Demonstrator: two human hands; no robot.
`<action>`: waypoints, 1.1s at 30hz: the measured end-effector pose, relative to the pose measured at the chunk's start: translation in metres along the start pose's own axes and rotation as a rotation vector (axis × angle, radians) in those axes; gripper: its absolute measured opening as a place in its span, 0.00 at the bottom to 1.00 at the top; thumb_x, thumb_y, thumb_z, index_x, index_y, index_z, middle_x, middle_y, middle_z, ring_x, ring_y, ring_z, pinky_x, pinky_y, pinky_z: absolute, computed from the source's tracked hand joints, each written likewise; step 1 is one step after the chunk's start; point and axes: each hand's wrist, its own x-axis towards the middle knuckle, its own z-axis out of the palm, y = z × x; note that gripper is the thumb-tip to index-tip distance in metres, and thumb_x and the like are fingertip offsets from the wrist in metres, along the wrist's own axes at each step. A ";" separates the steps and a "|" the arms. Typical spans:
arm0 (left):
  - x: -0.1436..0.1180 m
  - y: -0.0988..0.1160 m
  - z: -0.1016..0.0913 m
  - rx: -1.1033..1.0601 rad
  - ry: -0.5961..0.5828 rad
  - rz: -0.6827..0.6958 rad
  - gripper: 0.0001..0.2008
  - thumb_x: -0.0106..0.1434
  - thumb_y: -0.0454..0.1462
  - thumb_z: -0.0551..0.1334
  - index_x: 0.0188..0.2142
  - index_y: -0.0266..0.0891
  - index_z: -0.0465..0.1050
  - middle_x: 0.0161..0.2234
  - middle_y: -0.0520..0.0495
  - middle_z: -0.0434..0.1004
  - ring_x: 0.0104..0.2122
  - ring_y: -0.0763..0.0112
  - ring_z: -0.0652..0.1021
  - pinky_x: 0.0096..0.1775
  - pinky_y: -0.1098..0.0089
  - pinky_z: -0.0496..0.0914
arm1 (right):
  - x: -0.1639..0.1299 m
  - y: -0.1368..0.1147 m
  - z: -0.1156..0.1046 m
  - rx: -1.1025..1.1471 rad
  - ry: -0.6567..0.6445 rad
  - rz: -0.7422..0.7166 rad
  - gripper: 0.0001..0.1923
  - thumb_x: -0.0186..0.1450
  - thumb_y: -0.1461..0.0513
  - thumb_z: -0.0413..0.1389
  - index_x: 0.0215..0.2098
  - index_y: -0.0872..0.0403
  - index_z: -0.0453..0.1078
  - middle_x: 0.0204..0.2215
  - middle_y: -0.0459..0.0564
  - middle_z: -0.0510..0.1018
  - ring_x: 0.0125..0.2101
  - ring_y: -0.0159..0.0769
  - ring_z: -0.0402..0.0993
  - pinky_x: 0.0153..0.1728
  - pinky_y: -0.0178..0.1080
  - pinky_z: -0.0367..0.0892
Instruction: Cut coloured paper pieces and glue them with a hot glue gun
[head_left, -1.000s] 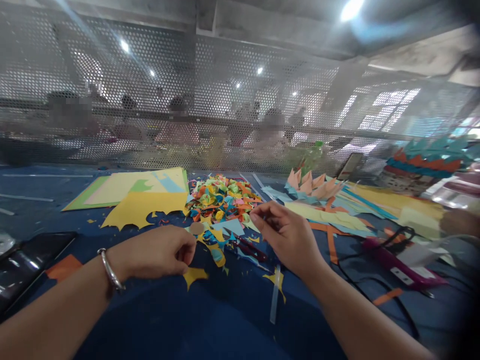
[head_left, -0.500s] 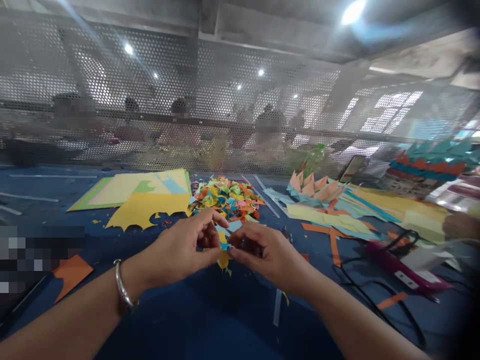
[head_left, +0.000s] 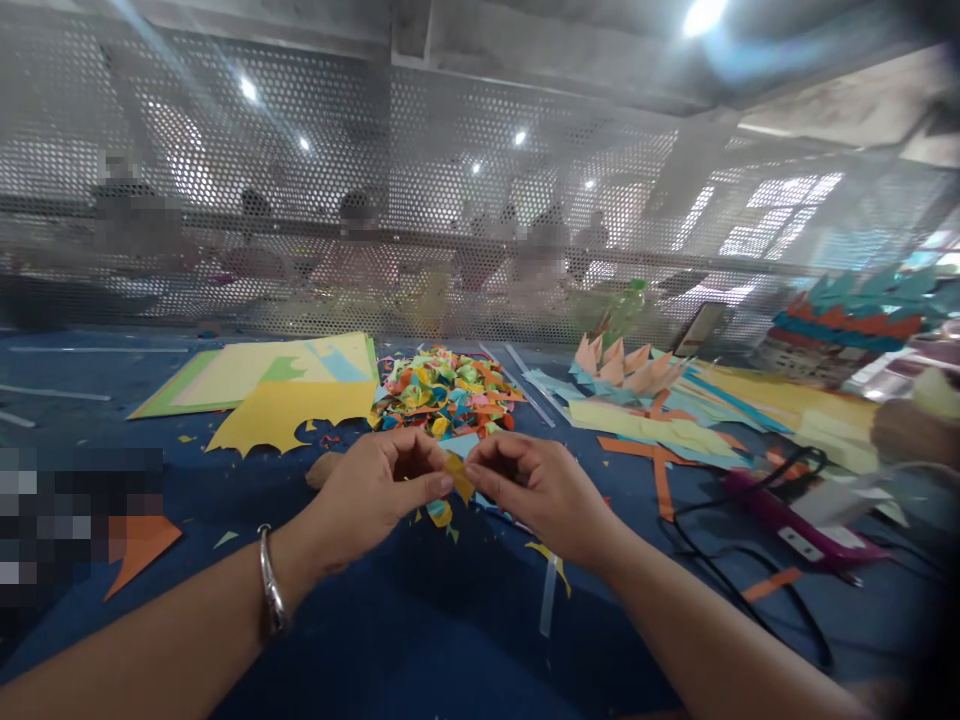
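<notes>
Broadly, a grey perforated screen [head_left: 330, 170] spans the back, with blurred people [head_left: 356, 260] behind it; before it spreads a dark blue table [head_left: 420, 640], strewn with cut paper; on its left side lies a stack of pale sheets [head_left: 247, 365], and a scalloped yellow sheet [head_left: 292, 410] overlaps its near edge; just right of these sits a heap of many-coloured paper bits [head_left: 442, 385]; farther right stands a row of peach paper points [head_left: 619, 370], and nearer the right edge lies a magenta power strip [head_left: 772, 520] with a black cable beside it.

The person's left hand [head_left: 367, 500] and right hand [head_left: 551, 495] meet near the middle, just on the near side of the heap; the left wrist wears a silver bangle [head_left: 271, 585]; a narrow translucent strip [head_left: 549, 600] lies on the table below the right hand; smallest of all, a yellow paper piece [head_left: 459, 478] sits between the two hands, above the table; each hand's thumb and fingers are drawn narrow, pinching it from opposite sides.
</notes>
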 end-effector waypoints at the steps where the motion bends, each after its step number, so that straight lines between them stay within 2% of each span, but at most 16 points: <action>1: 0.000 -0.001 -0.001 0.004 0.020 0.005 0.08 0.54 0.38 0.64 0.30 0.37 0.68 0.28 0.49 0.73 0.30 0.71 0.73 0.36 0.67 0.68 | 0.000 0.002 -0.001 -0.027 0.011 0.006 0.10 0.65 0.58 0.51 0.29 0.54 0.67 0.22 0.42 0.66 0.21 0.28 0.60 0.22 0.32 0.57; 6: 0.003 0.000 -0.007 -0.012 0.185 -0.005 0.07 0.56 0.39 0.62 0.31 0.38 0.68 0.28 0.50 0.72 0.30 0.71 0.73 0.37 0.67 0.69 | 0.004 0.012 -0.008 -0.415 0.011 0.040 0.06 0.62 0.63 0.51 0.29 0.54 0.68 0.26 0.45 0.71 0.24 0.31 0.66 0.26 0.34 0.58; 9: 0.003 0.000 -0.008 -0.001 0.218 -0.013 0.07 0.58 0.41 0.60 0.31 0.39 0.67 0.28 0.51 0.72 0.30 0.71 0.74 0.36 0.67 0.69 | 0.005 0.018 -0.008 -0.674 -0.050 0.107 0.04 0.60 0.65 0.52 0.29 0.54 0.69 0.28 0.48 0.74 0.28 0.34 0.69 0.28 0.35 0.58; 11: 0.003 0.000 -0.008 0.040 0.213 0.003 0.08 0.58 0.41 0.60 0.32 0.39 0.66 0.27 0.51 0.71 0.30 0.71 0.74 0.36 0.67 0.69 | 0.005 0.021 -0.006 -0.757 -0.067 0.147 0.04 0.59 0.65 0.53 0.30 0.54 0.70 0.30 0.51 0.76 0.29 0.37 0.70 0.27 0.37 0.57; 17: 0.002 -0.002 -0.007 0.165 0.157 0.081 0.07 0.59 0.41 0.59 0.32 0.39 0.67 0.29 0.50 0.71 0.31 0.71 0.73 0.35 0.69 0.68 | 0.006 0.026 -0.002 -0.797 -0.052 0.223 0.05 0.59 0.62 0.52 0.28 0.53 0.69 0.28 0.51 0.77 0.27 0.39 0.72 0.23 0.36 0.52; 28: 0.000 -0.001 -0.008 0.154 0.169 0.070 0.09 0.60 0.42 0.59 0.32 0.39 0.67 0.28 0.50 0.72 0.30 0.70 0.73 0.34 0.68 0.68 | 0.011 0.026 -0.001 -0.743 -0.039 0.281 0.04 0.55 0.62 0.55 0.23 0.52 0.66 0.23 0.48 0.76 0.25 0.38 0.71 0.21 0.35 0.49; 33: 0.001 -0.003 -0.008 0.119 0.165 0.081 0.08 0.59 0.41 0.60 0.32 0.39 0.68 0.28 0.50 0.71 0.30 0.70 0.74 0.35 0.68 0.69 | 0.010 0.025 -0.001 -0.702 -0.029 0.261 0.02 0.54 0.64 0.54 0.24 0.52 0.67 0.24 0.47 0.76 0.26 0.36 0.71 0.22 0.34 0.51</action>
